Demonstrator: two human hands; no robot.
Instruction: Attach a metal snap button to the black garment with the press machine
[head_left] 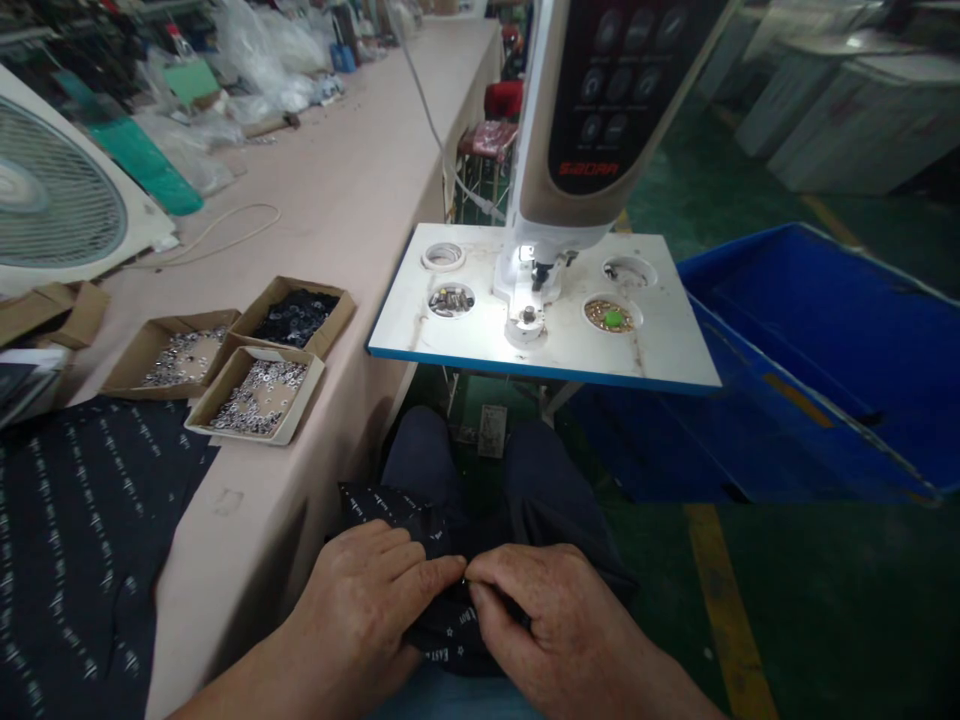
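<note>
Left hand: the left hand lies low in the view over the lap, knuckles up, fingers curled down and closed in a pinch on the dark printed fabric.
Right hand: the right hand mirrors it just to the right, thumb and forefinger pressed shut on the same cloth; the two sets of fingertips nearly touch at the middle.
Pinch point: something small and pale glints where the fingertips meet; too small to tell what it is.
Fabric position: it is draped on the lap, right under both hands and against the thighs, with one edge running up and left toward the table edge.
Fabric axis: the visible strip runs roughly left to right beneath the knuckles; the printed lettering follows that line.
Nearer hand: neither; both hold it at equal reach.
Left of the lap: more dark printed cloth lies flat on the long table.
Boxes: three cardboard boxes of small metal parts sit beyond it.
Machine: the press machine stands ahead on its white plate, well apart from the hands.
Bin: a blue bin sits at right.
</note>
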